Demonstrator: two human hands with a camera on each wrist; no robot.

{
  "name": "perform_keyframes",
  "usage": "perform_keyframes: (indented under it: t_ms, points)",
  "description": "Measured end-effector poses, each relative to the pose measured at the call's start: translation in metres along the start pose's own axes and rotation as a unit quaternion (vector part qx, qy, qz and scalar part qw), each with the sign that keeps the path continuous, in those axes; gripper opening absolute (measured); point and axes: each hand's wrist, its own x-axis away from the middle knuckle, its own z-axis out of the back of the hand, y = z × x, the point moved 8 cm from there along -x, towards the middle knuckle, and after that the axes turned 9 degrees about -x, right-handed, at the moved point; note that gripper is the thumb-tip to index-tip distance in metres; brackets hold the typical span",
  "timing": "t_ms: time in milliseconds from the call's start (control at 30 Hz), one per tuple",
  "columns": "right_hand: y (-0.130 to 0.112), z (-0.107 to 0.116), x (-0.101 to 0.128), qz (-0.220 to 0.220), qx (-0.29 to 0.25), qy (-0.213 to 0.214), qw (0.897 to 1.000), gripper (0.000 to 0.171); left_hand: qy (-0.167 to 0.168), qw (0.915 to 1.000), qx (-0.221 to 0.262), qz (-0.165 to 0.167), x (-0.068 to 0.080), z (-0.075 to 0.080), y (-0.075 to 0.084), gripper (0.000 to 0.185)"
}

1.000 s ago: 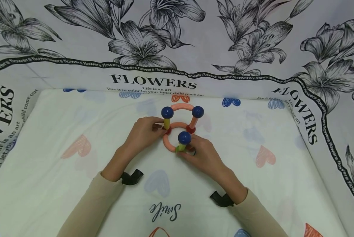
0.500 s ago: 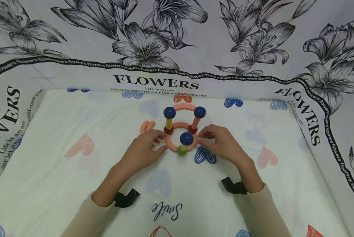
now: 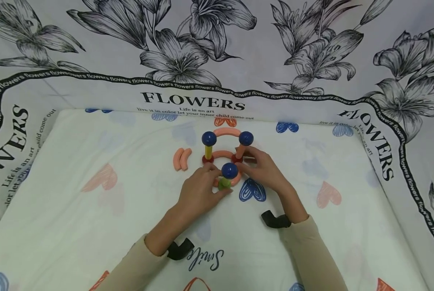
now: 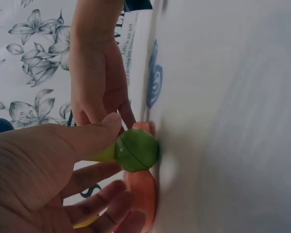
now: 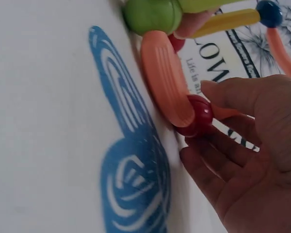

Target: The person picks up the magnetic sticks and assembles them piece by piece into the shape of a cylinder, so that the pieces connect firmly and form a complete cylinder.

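A ball-and-stick building toy stands on the cloth. Its base is a ring of curved orange sticks (image 3: 222,154) joined by red balls and a green ball (image 4: 137,150). Upright sticks rise to blue balls (image 3: 229,171), and an orange arc (image 3: 227,131) bridges the two rear ones. My left hand (image 3: 199,189) pinches the toy at the front green ball, thumb on the near side and fingers behind the light green stick (image 5: 199,5). With my right hand (image 3: 263,167) I hold the right red ball (image 5: 200,115) between thumb and fingers, below its orange upright.
Two loose curved orange sticks (image 3: 182,159) lie side by side left of the toy. Under everything spreads a white cloth (image 3: 137,141) printed with hearts, and a flower-patterned cloth (image 3: 260,52) borders it at the back and sides. Black bands sit at both wrists.
My left hand moves right, from the left of the ring to the green ball. The right hand, earlier at the green ball, then at the ring's right side, now grips the right red ball.
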Motion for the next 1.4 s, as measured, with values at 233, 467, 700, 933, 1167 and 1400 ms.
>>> perform_keyframes:
  t_ms: [233,467,700,933,1167,1400]
  points:
    - [0.001,-0.004,-0.003,-0.012,0.013,0.012,1.0,0.029,-0.009,0.9998,0.017,-0.004,-0.002,-0.004,-0.002,0.033]
    - [0.0,0.0,0.003,0.001,0.016,0.009,1.0,0.02,-0.007,0.9994,0.031,-0.012,-0.002,-0.002,-0.008,0.027]
    - [-0.008,0.003,0.004,0.037,0.034,0.007,0.999,0.012,-0.005,0.9988,0.047,-0.013,-0.002,0.005,-0.021,0.024]
    - [-0.008,0.012,0.006,0.047,0.032,0.015,0.998,0.013,0.002,0.9983,0.052,-0.026,-0.006,0.009,-0.026,0.023]
    - [-0.008,0.009,0.006,0.065,0.008,-0.006,0.998,0.013,0.005,0.9988,0.043,-0.022,-0.007,0.013,-0.033,0.022]
    - [-0.008,0.004,0.004,0.077,0.0,-0.021,0.997,0.017,0.0,0.9982,0.052,-0.03,-0.007,0.015,-0.034,0.024]
